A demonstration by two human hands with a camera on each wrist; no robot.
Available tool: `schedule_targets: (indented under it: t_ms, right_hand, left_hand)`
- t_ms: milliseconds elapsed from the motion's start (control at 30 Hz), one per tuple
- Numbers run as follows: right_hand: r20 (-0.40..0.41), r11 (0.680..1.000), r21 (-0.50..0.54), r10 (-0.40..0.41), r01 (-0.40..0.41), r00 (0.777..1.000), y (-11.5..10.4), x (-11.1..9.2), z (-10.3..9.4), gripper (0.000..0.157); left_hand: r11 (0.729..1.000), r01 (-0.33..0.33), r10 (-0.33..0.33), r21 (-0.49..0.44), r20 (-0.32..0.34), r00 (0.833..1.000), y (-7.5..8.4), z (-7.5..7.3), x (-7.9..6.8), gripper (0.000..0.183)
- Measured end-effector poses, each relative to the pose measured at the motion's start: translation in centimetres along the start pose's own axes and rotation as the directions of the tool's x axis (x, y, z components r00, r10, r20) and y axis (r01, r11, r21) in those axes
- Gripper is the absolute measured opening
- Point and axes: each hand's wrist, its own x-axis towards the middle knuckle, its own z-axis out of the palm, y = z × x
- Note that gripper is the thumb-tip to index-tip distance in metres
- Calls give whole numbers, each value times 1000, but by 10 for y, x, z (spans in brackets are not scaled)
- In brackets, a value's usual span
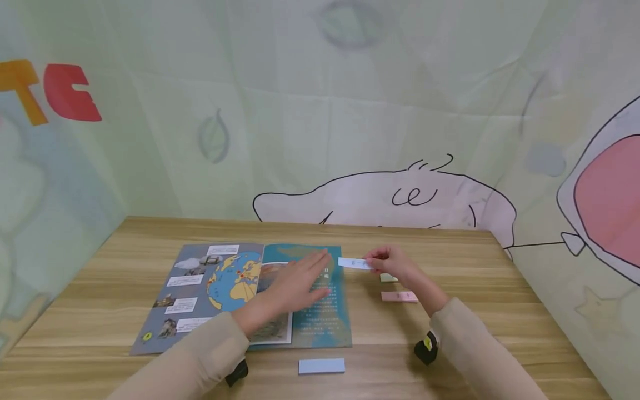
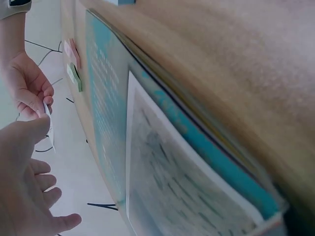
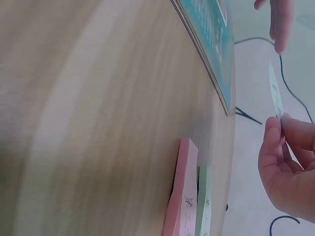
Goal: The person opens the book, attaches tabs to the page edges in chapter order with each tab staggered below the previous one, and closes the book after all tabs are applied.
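An open picture book [image 1: 235,278] lies on the table, with a world map on its left page and a teal right page. My left hand [image 1: 300,286] hovers over the right page with fingers extended, holding nothing. Between thumb and fingers, my right hand [image 1: 397,266] pinches a pale blue sticky note [image 1: 352,263] by its right end, just beyond the book's right edge. Handwriting marks the strip, and its free end points at the left hand. In the right wrist view the sticky note [image 3: 275,93] stands up from the fingertips.
Right of the book lie a pink sticky-note pad [image 1: 399,296] with handwriting and a green pad [image 1: 387,277], partly hidden by the right hand. A blue pad [image 1: 321,365] sits before the book's near edge. A printed curtain [image 1: 300,122] hangs behind the wooden table [image 1: 465,261].
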Motion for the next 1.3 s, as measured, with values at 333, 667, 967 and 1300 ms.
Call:
schedule_targets:
  t_ms: [333, 667, 967, 1300]
  right_hand:
    - [-75, 998, -8, 66, -67, 995, 1, 22, 2, 18]
    - [-80, 999, -11, 38, -39, 996, 7, 34, 2, 17]
    - [-110, 997, -31, 65, -69, 992, 11, 44, 9, 15]
    - [-102, 996, -45, 74, -79, 992, 13, 48, 14, 14]
  left_hand:
    - [998, 27, -33, 49, 144, 989, -7, 11, 22, 71]
    - [997, 41, -55, 69, 203, 978, -11, 16, 40, 69]
    - [995, 71, -86, 66, 264, 961, -13, 25, 49, 68]
    - [994, 95, -106, 54, 286, 952, -13, 30, 55, 64]
